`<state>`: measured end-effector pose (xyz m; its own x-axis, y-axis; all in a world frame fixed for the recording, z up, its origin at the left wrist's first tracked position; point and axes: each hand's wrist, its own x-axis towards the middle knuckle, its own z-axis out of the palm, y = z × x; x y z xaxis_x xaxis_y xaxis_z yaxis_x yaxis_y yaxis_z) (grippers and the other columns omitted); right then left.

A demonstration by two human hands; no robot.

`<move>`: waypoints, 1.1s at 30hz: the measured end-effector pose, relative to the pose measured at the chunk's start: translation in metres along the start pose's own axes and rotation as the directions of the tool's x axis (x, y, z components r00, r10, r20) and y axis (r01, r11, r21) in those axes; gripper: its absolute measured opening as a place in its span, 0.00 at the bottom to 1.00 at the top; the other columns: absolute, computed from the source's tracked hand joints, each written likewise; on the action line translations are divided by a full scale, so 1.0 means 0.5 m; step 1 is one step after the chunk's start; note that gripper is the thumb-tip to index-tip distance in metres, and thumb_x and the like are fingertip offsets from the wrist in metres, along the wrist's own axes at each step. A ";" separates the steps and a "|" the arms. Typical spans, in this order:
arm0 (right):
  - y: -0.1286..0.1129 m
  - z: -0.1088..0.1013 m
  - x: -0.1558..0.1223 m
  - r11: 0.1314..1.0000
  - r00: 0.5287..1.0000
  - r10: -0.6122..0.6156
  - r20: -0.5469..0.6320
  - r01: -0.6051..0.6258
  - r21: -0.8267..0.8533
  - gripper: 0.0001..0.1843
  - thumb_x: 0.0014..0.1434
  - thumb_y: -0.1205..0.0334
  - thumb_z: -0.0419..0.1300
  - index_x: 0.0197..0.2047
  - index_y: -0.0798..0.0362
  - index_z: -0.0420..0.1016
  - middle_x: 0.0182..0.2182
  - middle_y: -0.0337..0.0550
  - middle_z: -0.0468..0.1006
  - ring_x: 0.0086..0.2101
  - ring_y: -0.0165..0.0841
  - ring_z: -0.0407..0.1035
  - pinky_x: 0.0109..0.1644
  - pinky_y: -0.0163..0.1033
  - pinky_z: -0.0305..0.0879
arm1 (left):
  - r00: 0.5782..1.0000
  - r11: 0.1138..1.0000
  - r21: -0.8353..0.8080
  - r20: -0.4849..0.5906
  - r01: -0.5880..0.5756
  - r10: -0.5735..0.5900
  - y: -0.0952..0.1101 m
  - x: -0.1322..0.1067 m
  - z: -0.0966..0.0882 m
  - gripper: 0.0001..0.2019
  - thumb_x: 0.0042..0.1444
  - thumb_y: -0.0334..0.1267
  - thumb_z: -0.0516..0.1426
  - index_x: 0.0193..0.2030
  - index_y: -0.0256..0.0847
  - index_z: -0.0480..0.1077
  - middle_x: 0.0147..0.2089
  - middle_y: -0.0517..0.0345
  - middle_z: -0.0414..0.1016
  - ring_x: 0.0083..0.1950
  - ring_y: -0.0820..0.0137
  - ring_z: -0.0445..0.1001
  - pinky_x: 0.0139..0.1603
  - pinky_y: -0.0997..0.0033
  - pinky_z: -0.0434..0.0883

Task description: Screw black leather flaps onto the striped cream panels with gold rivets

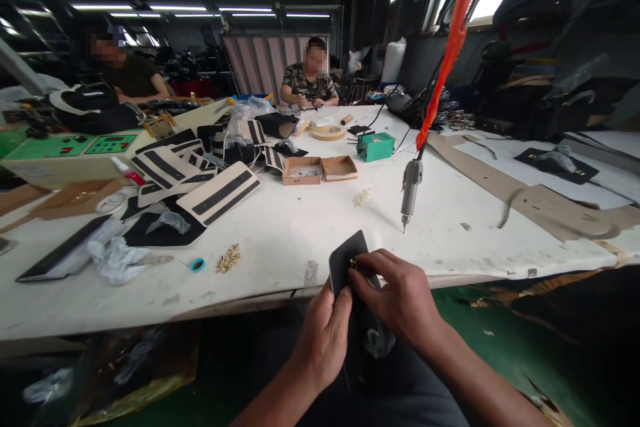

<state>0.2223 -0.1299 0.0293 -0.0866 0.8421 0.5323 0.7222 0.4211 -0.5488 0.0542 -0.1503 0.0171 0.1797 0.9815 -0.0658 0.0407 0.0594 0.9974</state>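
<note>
Your L hand [326,335] clamps the panel [343,263]; R hand [397,290] pinches a gold bit [353,263]. Panel's prob. light, stiffish; hold by edges.

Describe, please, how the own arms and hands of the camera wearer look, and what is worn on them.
The left hand and right hand are bare, without gloves. The left forearm and right forearm show no sleeves. No watch, bracelet, ring or marking is visible.
</note>
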 end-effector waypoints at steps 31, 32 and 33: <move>0.079 -0.038 -0.029 0.699 0.836 0.448 0.317 -0.548 0.459 0.33 0.60 0.36 0.68 0.56 0.54 0.78 0.43 0.48 0.81 0.38 0.33 0.75 0.39 0.35 0.72 | 0.954 0.798 -0.557 -0.032 0.230 -0.298 0.022 0.091 -0.013 0.14 0.52 0.44 0.71 0.41 0.38 0.82 0.42 0.54 0.88 0.44 0.63 0.85 0.47 0.69 0.79; 0.074 -0.039 -0.033 0.582 0.760 0.485 0.432 -0.650 0.489 0.33 0.58 0.34 0.69 0.50 0.55 0.78 0.38 0.47 0.81 0.34 0.31 0.73 0.34 0.33 0.68 | 0.953 0.780 -0.579 -0.014 0.239 -0.302 0.022 0.090 -0.006 0.13 0.53 0.44 0.71 0.41 0.38 0.82 0.41 0.54 0.88 0.43 0.64 0.84 0.46 0.70 0.79; 0.070 -0.040 -0.034 0.482 0.705 0.504 0.498 -0.708 0.516 0.33 0.56 0.33 0.70 0.45 0.56 0.77 0.34 0.45 0.79 0.31 0.30 0.71 0.32 0.32 0.65 | 0.953 0.764 -0.593 0.018 0.255 -0.303 0.021 0.086 0.001 0.13 0.54 0.44 0.71 0.41 0.39 0.81 0.41 0.54 0.87 0.41 0.64 0.84 0.45 0.70 0.80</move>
<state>0.2627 -0.1359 0.0139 -0.0391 0.9742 -0.2222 0.0550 -0.2200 -0.9740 0.0628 -0.1074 0.0248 0.1769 0.9138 -0.3657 -0.5058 0.4031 0.7627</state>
